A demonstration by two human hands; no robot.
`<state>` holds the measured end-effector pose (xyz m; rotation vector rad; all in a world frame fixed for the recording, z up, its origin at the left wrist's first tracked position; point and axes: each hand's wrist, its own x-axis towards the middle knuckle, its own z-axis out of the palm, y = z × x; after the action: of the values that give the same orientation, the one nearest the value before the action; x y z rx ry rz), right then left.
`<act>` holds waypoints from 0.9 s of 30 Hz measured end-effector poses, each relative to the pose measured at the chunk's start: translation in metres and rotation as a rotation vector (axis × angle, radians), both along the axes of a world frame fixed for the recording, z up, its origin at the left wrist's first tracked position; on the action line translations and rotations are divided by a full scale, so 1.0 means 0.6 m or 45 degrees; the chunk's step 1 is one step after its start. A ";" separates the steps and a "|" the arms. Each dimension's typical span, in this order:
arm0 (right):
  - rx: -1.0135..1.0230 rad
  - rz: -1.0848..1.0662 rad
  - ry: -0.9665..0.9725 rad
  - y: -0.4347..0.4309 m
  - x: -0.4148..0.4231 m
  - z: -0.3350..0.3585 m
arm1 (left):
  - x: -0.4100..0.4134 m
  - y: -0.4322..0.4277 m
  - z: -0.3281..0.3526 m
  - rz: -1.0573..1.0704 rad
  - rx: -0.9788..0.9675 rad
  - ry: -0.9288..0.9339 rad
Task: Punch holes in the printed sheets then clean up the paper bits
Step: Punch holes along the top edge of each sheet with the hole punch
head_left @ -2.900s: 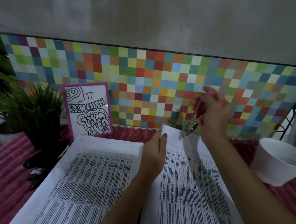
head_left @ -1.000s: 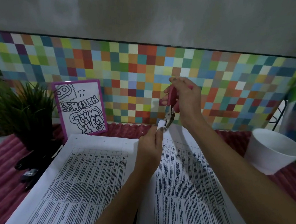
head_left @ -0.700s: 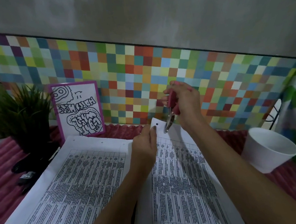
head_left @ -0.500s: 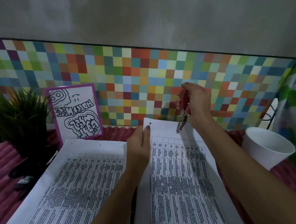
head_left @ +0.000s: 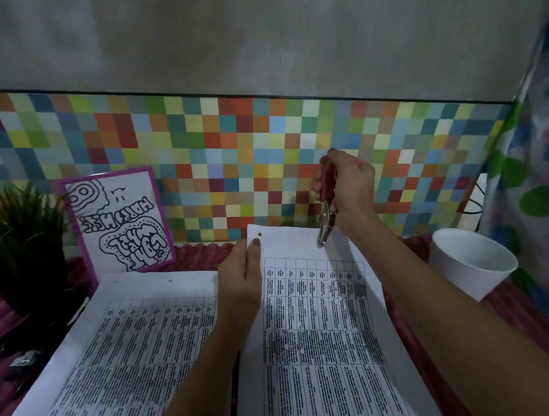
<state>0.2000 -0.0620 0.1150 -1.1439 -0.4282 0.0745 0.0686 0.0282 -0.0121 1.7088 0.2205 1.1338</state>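
Note:
Two printed sheets of table text lie side by side on a pink cloth. My left hand [head_left: 243, 271] holds the right sheet [head_left: 320, 328] near its far left corner, lifting that end; one punched hole [head_left: 259, 234] shows just above my fingertip. My right hand [head_left: 350, 189] grips a pink-handled metal hole punch [head_left: 327, 215], its jaws at the sheet's far edge, right of the middle. The left sheet [head_left: 129, 335] lies flat with small holes along its far edge. A few tiny white paper bits [head_left: 286, 346] rest on the right sheet.
A white paper cup [head_left: 472, 268] stands at the right. A purple-framed drawing [head_left: 118, 222] leans on the mosaic wall [head_left: 197, 148]. A potted plant [head_left: 16, 245] and dark objects [head_left: 20, 358] sit at the left. A patterned curtain [head_left: 539, 156] hangs at the far right.
My right hand carried the punch from the sheet's far left corner rightward along the far edge. A punched hole now shows at that corner. My left hand stayed holding the sheet.

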 end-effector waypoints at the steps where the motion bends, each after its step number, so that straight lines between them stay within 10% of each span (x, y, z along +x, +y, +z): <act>1: 0.004 0.000 -0.003 0.001 0.000 0.000 | 0.000 0.000 0.000 -0.004 0.000 -0.001; 27: 0.031 -0.211 -0.070 0.010 0.004 -0.007 | -0.002 -0.008 0.006 -0.024 0.045 -0.025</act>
<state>0.2021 -0.0563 0.1111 -1.1554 -0.3805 -0.1067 0.0677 0.0236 -0.0086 1.7266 0.1731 1.1459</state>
